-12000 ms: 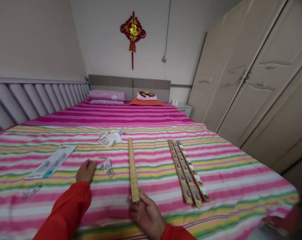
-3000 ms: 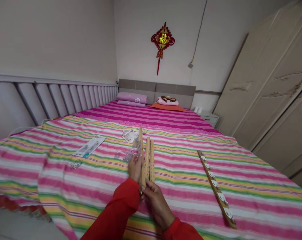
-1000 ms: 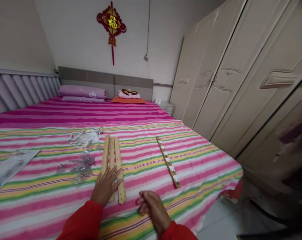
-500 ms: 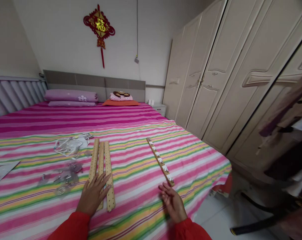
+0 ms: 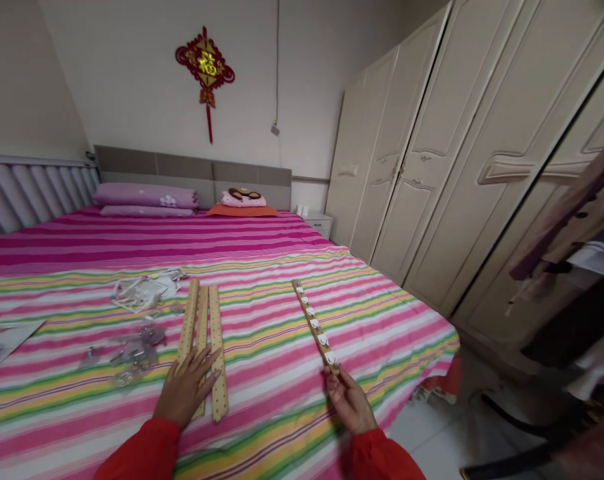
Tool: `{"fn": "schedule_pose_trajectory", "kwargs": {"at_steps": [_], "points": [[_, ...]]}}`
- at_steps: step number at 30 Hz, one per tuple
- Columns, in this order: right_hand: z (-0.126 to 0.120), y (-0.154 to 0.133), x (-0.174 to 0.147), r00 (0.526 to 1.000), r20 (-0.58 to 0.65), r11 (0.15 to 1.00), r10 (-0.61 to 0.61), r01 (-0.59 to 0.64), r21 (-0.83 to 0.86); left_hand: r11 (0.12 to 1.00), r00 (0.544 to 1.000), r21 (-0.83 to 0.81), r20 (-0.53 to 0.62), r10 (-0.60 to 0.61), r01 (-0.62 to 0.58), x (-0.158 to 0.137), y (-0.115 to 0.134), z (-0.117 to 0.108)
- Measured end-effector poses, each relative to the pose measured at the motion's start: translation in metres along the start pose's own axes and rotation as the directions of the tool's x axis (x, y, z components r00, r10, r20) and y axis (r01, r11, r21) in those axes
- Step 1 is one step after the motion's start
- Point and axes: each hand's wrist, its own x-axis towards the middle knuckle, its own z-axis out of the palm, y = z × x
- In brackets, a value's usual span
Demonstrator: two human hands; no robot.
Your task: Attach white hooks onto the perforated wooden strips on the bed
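Three pale wooden strips with rows of small holes lie side by side on the bed: a left strip point(image 5: 188, 321), a middle strip point(image 5: 202, 320) and a right strip point(image 5: 217, 337). Across their nearer part rests my left hand point(image 5: 186, 390), fingers spread out flat. To the right, a narrow wooden rail point(image 5: 313, 318) carries a row of several white hook-like pieces and slants away from me. My right hand point(image 5: 351, 403) pinches the near end of this rail between thumb and fingers; the fingertips partly hide that end.
Clear plastic bags of small metal parts point(image 5: 137, 353) lie left of the strips, with a heap of white packaging point(image 5: 145, 292) behind them. A flat white packet point(image 5: 7, 343) sits at the far left. Striped cloth point(image 5: 262, 387) covers the bed; a wardrobe point(image 5: 432, 167) stands on the right.
My right hand has closed on the near end of the hook rail, which has shifted slightly left. My left hand stays on the perforated strips.
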Motion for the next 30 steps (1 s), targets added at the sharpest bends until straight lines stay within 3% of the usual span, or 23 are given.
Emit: {"fn": "schedule_pose_trajectory", "kwargs": {"at_steps": [5, 10, 12, 15, 17, 20, 23, 26, 30], "points": [[0.018, 0.031, -0.014, 0.986, 0.153, 0.996, 0.064, -0.054, -0.067, 0.992, 0.999, -0.124, 0.013, -0.034, 0.036, -0.001, 0.001, -0.004], [0.048, 0.065, -0.026, 0.978, 0.207, 0.99, 0.034, -0.004, -0.142, 0.89, 0.985, -0.444, -0.078, -0.154, 0.104, -0.007, 0.011, -0.013], [0.062, 0.077, -0.029, 0.974, 0.223, 0.985, 0.045, -0.007, -0.17, 0.765, 0.964, -0.635, -0.12, -0.238, 0.11, -0.014, 0.028, -0.021], [0.082, 0.097, -0.031, 0.963, 0.256, 0.971, 0.085, -0.023, -0.236, 0.432, 0.938, -0.872, 0.082, -0.336, 0.231, -0.026, 0.062, -0.032], [0.095, 0.114, -0.032, 0.955, 0.278, 0.959, 0.106, -0.024, -0.282, 0.323, 0.924, -0.903, 0.169, -0.342, 0.284, -0.031, 0.082, -0.037], [0.113, 0.14, -0.032, 0.939, 0.32, 0.944, 0.128, -0.016, -0.33, 0.432, 0.926, -0.873, 0.054, -0.374, 0.225, -0.033, 0.096, -0.04], [0.127, 0.162, -0.031, 0.921, 0.348, 0.92, 0.177, -0.03, -0.39, 0.544, 0.908, -0.826, -0.107, -0.406, 0.146, -0.029, 0.089, -0.041], [0.14, 0.178, -0.028, 0.902, 0.368, 0.884, 0.224, -0.029, -0.467, 0.553, 0.886, -0.822, -0.148, -0.44, 0.137, -0.023, 0.069, -0.044], [0.153, 0.195, -0.024, 0.878, 0.397, 0.845, 0.266, -0.015, -0.534, 0.496, 0.863, -0.858, -0.142, -0.484, 0.137, -0.015, 0.042, -0.051]]}}
